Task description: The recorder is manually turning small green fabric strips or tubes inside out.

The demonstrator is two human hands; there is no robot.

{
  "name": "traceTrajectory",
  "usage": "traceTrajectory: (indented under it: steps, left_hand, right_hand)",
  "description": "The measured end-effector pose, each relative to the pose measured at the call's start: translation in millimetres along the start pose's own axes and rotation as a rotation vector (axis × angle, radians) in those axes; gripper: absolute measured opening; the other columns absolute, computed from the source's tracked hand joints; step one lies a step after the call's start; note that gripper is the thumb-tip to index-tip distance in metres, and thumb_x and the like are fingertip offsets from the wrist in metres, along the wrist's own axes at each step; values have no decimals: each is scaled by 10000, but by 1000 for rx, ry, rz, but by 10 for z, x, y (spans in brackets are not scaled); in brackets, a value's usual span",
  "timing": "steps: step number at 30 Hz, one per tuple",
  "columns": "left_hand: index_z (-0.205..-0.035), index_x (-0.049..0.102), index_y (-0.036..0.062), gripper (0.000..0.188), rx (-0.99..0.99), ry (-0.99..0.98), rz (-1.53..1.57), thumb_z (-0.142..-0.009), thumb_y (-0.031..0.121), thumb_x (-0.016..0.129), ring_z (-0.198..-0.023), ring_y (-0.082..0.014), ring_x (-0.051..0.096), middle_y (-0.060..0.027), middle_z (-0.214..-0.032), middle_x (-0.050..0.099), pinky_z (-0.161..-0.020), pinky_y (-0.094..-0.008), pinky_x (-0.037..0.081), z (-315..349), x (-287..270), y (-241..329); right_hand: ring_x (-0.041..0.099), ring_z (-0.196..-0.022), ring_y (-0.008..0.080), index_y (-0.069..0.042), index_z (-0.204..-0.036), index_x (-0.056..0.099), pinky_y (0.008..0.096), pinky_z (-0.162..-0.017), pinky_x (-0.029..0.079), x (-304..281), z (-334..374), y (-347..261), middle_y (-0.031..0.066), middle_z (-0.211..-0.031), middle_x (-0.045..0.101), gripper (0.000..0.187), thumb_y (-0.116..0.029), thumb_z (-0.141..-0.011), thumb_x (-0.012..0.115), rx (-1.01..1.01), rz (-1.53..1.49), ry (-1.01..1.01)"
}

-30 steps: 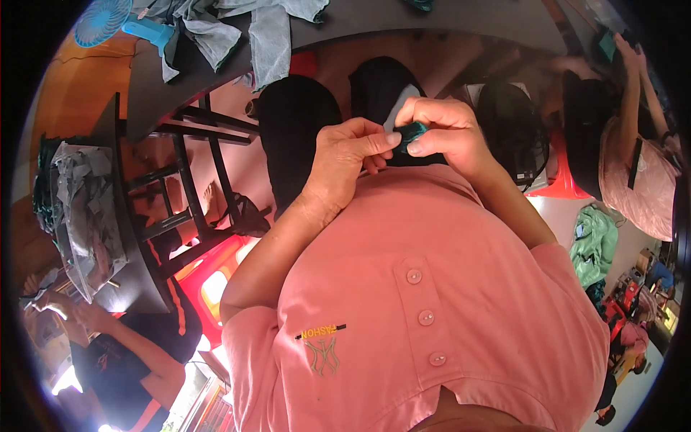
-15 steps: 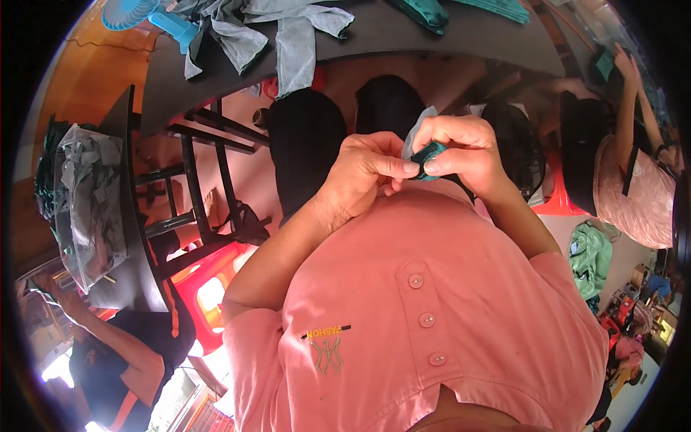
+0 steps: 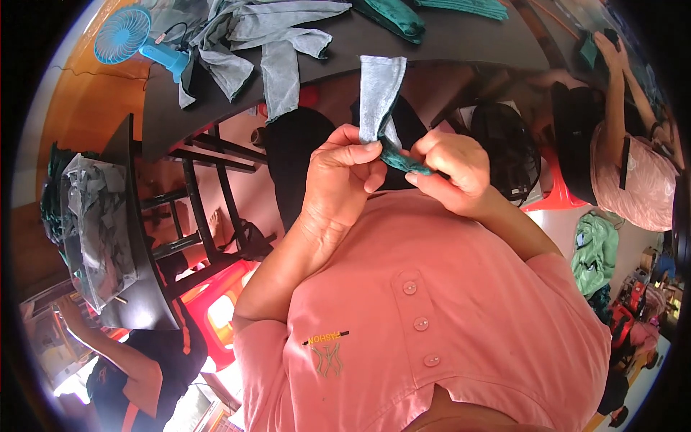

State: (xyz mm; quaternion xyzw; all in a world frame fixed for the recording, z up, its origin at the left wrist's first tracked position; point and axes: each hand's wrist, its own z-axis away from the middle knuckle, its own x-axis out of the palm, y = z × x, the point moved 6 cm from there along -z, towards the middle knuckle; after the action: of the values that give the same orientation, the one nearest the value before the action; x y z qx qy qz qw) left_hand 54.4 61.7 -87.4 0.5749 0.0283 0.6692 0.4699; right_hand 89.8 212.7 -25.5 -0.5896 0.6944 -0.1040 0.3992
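Note:
My left hand (image 3: pixel 341 173) pinches a narrow velvet fabric strip (image 3: pixel 380 93) between thumb and fingers. The strip's pale grey side stands up above the hands, and its dark green velvet side shows below. The green end lies folded in my right hand (image 3: pixel 455 171), whose thumb and curled fingers grip it. Both hands are in front of my chest, a short way apart, with the fabric stretched between them. Whether the piece is a sewn tube or a flat strip I cannot tell.
Several grey fabric strips (image 3: pixel 281 72) lie on the dark table (image 3: pixel 461 49), some over its edge. Beyond are green velvet pieces (image 3: pixel 392 18) and a blue fan (image 3: pixel 124 34). At the left, a clear plastic bag (image 3: pixel 97 234) holds grey pieces. Co-workers sit on both sides.
The strip, mostly hidden in my fingers before, now shows a long grey length standing up. My hands have moved apart, the left one slightly leftward.

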Motion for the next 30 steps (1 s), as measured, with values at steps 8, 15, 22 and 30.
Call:
traceTrajectory:
  steps: [8,15,22,30]
  left_hand:
    - [-976,565,-11,146,31,-26,72,-837,18,600,-710,-280,652,-180,-846,648,-522,-331,478,-14,64,-144]
    - [-983,539,-62,194,-15,110,-194,-791,-57,520,-618,-260,642,-182,-815,633,-517,-348,527,25,189,-166]
    - [-991,577,-40,195,163,167,-494,-799,-36,611,-590,-144,593,-96,-816,633,-440,-252,460,-35,243,-83]
    - [-1049,578,75,264,362,-28,-744,-830,-63,633,-685,-29,527,8,-872,618,-592,-183,442,-66,361,-70]
  right_hand:
    - [552,-615,179,-40,-776,545,306,-546,408,72,204,203,59,-735,540,187,-60,-747,729,264,-239,-18]
    - [563,-699,86,-19,-889,618,230,-609,409,-143,-33,376,44,-791,621,146,-136,-837,689,633,-600,261]
    - [526,-594,94,4,-760,634,237,-559,404,-180,69,423,43,-679,602,90,-79,-789,652,684,-517,439]
    - [537,-575,113,13,-763,630,247,-559,425,-291,116,504,59,-697,611,43,-30,-769,631,701,-740,637]
